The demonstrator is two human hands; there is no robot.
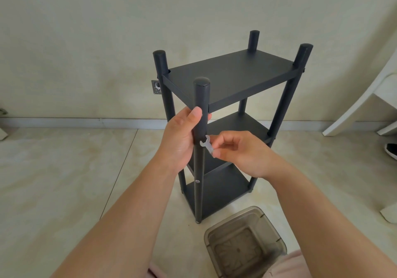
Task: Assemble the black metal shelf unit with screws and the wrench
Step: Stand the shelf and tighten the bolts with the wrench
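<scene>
The black metal shelf unit (227,76) stands upright on the floor with three shelves between four round posts. My left hand (180,138) grips the near front post (200,97) just below the top shelf. My right hand (238,151) pinches a small flat silver wrench (205,144), whose open jaw sits against that post at the level of the middle shelf. A silver screw head (197,181) shows lower on the same post, near the bottom shelf.
A clear brownish plastic container (245,245) sits on the tiled floor right in front of the shelf. A white chair leg (352,110) and a black shoe (391,151) are at the right. The wall and its skirting run behind, with a small metal plate (156,87).
</scene>
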